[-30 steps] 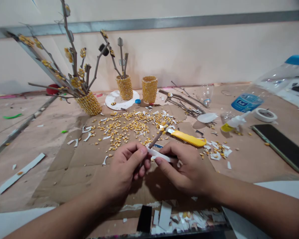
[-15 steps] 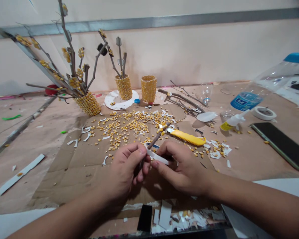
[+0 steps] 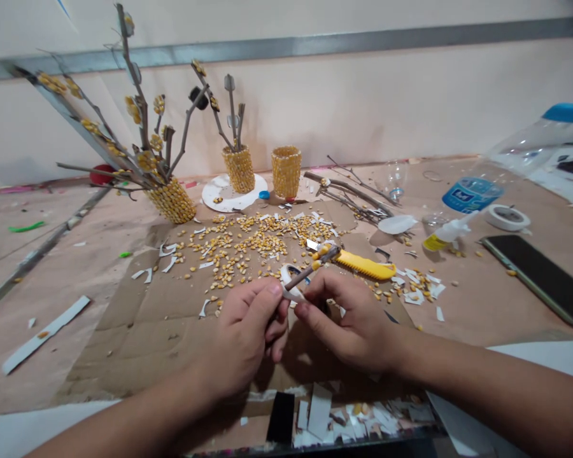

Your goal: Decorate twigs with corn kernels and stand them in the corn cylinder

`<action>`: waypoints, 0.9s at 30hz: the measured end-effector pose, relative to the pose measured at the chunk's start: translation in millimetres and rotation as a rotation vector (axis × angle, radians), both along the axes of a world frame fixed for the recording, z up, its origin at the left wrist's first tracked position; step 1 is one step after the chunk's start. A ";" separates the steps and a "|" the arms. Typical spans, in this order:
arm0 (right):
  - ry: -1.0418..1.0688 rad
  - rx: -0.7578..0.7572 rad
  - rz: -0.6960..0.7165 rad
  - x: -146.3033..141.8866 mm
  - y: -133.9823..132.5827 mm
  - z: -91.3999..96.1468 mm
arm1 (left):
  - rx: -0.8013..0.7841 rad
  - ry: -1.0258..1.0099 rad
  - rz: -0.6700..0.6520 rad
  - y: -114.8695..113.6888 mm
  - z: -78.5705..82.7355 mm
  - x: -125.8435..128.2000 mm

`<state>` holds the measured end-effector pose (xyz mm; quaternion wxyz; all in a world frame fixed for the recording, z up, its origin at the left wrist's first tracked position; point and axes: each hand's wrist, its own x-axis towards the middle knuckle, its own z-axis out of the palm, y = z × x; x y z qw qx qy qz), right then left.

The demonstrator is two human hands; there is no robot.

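Observation:
My left hand (image 3: 248, 327) pinches the lower end of a thin brown twig (image 3: 308, 270) that points up and to the right, with yellow corn kernels stuck at its tip. My right hand (image 3: 351, 318) is closed on a white paper strip (image 3: 289, 283) that curls around the twig just above my left thumb. Both hands hover over a brown cardboard sheet (image 3: 148, 318). Loose corn kernels (image 3: 241, 245) are scattered on the cardboard just beyond the hands. A yellow utility knife (image 3: 363, 264) lies right behind the twig tip.
Corn-covered cups (image 3: 286, 170) and a leaning one holding decorated branches (image 3: 172, 198) stand at the back. Bare twigs (image 3: 348, 194), a glue bottle (image 3: 446, 234), tape roll (image 3: 507, 217), plastic bottle (image 3: 510, 168) and phone (image 3: 544, 280) lie to the right. Paper scraps (image 3: 344, 416) lie at the near edge.
The white strip, flat between my hands before, now curls in a loop around the twig. My right hand moved closer to my left, and the twig tilted lower to the right.

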<state>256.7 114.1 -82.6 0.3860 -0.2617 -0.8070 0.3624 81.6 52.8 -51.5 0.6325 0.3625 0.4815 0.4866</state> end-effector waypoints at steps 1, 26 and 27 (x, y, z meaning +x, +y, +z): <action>-0.005 -0.007 -0.006 0.1 -0.2 0.2 | -0.010 -0.014 -0.018 -0.5 -1.0 -0.9; -0.006 -0.037 0.006 3.7 -0.6 9.4 | 0.076 -0.196 0.000 1.2 -9.6 -5.0; -0.005 -0.044 0.007 3.9 -0.5 10.2 | 0.072 -0.172 -0.001 1.1 -9.5 -5.0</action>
